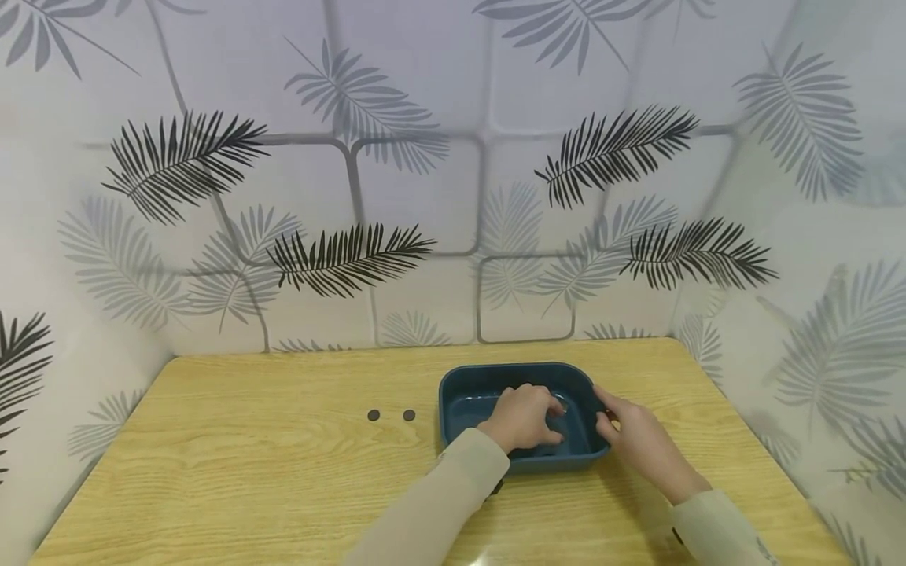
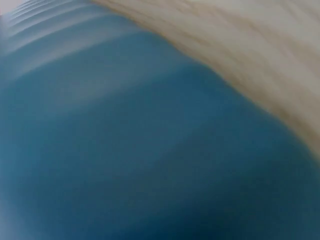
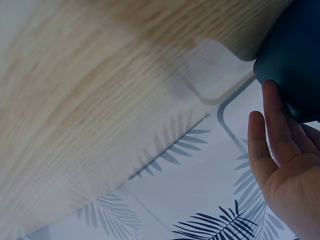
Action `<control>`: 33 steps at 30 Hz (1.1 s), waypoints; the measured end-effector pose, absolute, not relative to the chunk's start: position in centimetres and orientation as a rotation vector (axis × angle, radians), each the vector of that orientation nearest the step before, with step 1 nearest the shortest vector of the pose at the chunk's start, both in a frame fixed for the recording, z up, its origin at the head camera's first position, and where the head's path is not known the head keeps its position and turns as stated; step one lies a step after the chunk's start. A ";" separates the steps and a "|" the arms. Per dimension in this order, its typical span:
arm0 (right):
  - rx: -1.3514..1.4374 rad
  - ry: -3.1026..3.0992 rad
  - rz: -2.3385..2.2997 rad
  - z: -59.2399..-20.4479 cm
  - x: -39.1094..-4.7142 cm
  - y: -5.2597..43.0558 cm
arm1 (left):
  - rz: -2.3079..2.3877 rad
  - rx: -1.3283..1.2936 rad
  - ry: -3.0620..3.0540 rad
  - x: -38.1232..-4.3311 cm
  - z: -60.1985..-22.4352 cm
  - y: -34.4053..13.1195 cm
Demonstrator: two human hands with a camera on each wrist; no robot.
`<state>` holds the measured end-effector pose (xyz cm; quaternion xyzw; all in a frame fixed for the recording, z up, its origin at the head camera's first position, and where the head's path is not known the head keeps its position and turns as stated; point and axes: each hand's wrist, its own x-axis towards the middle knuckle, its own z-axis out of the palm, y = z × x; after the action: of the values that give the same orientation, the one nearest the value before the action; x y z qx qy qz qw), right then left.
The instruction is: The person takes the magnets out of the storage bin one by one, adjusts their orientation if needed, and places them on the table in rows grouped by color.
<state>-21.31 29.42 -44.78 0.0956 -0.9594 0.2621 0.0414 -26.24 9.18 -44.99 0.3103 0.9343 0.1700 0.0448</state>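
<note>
A dark blue rectangular plastic basin (image 1: 524, 465) with rounded corners stands on the wooden table, right of the middle in the head view. My left hand (image 1: 522, 418) reaches down inside it, palm low, thumb and fingers spread with a gap between them. In the left wrist view the basin's ribbed blue wall (image 2: 115, 115) fills most of the picture, and that hand does not show. My right hand (image 1: 640, 440) holds the basin's right rim. From the right wrist camera, the fingers (image 3: 272, 117) lie against the outside of the dark wall.
Two small dark round discs (image 1: 392, 415) lie side by side on the table (image 1: 248, 456), left of the basin. A wall with a feather-leaf pattern (image 1: 425, 196) rises behind the table's back edge, and patterned walls also flank it.
</note>
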 end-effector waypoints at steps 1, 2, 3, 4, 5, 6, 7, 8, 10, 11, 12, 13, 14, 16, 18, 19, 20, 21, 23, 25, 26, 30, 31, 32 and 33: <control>0.295 -2.933 0.800 -44.8 -21.3 29.4 | 0.500 0.950 2.856 -26.2 -45.0 9.3; 0.294 -2.929 0.799 -44.7 -21.3 29.4 | 0.485 0.952 2.854 -26.2 -45.1 9.3; 0.295 -2.926 0.797 -44.7 -21.3 29.4 | 0.470 0.954 2.854 -26.2 -45.1 9.4; 0.295 -2.924 0.794 -44.6 -21.3 29.4 | 0.458 0.958 2.855 -26.2 -45.1 9.4; 0.296 -2.921 0.790 -44.6 -21.4 29.4 | 0.444 0.959 2.856 -26.2 -45.2 9.5; 0.297 -2.918 0.786 -44.6 -21.4 29.3 | 0.430 0.958 2.858 -26.2 -45.2 9.5; 0.297 -2.918 0.783 -44.6 -21.4 29.3 | 0.410 0.963 2.859 -26.2 -45.2 9.5; 0.295 -2.918 0.785 -44.6 -21.5 29.3 | 0.388 0.971 2.860 -26.2 -45.3 9.5; 0.293 -2.921 0.786 -44.6 -21.5 29.3 | 0.342 0.987 2.860 -26.1 -45.5 9.6; 0.291 -2.923 0.787 -44.6 -21.5 29.3 | 0.312 0.998 2.861 -26.1 -45.7 9.6; 0.287 -2.925 0.788 -44.7 -21.5 29.3 | 0.288 1.009 2.862 -26.0 -45.8 9.7; 0.283 -2.927 0.791 -44.7 -21.5 29.3 | 0.269 1.020 2.864 -26.0 -45.9 9.7; 0.279 -2.929 0.791 -44.7 -21.5 29.3 | 0.257 1.023 2.866 -25.9 -46.0 9.7; 0.272 -2.933 0.791 -44.8 -21.4 29.3 | 0.249 1.021 2.872 -25.8 -46.1 9.8; 0.267 -2.935 0.789 -44.8 -21.4 29.3 | 0.258 1.013 2.872 -25.7 -46.0 9.8; 0.265 -2.935 0.790 -44.9 -21.5 29.3 | 0.269 1.008 2.871 -25.7 -46.0 9.8; 0.265 -2.936 0.789 -44.9 -21.5 29.3 | 0.279 1.003 2.869 -25.6 -45.9 9.8; 0.264 -2.937 0.786 -44.9 -21.5 29.3 | 0.291 0.999 2.867 -25.6 -45.8 9.8; 0.260 -2.943 0.784 -44.9 -21.5 29.3 | 0.306 0.996 2.865 -25.5 -45.7 9.7; 0.253 -2.952 0.786 -44.9 -21.5 29.3 | 0.319 0.995 2.866 -25.5 -45.6 9.7; 0.252 -2.957 0.784 -44.8 -21.5 29.3 | 0.322 0.994 2.867 -25.5 -45.6 9.7; 0.252 -2.966 0.792 -44.7 -21.4 29.3 | 0.317 0.982 2.873 -25.5 -45.6 9.7; 0.253 -2.965 0.794 -44.7 -21.4 29.3 | 0.318 0.980 2.874 -25.5 -45.7 9.7; 0.256 -2.964 0.795 -44.7 -21.4 29.3 | 0.317 0.981 2.874 -25.6 -45.7 9.7; 0.255 -2.963 0.793 -44.7 -21.4 29.3 | 0.319 0.982 2.875 -25.6 -45.7 9.7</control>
<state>-21.39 29.27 -44.67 0.0828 -0.9622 0.2575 0.0317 -25.60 9.70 -45.72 0.3212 0.9402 0.1044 0.0433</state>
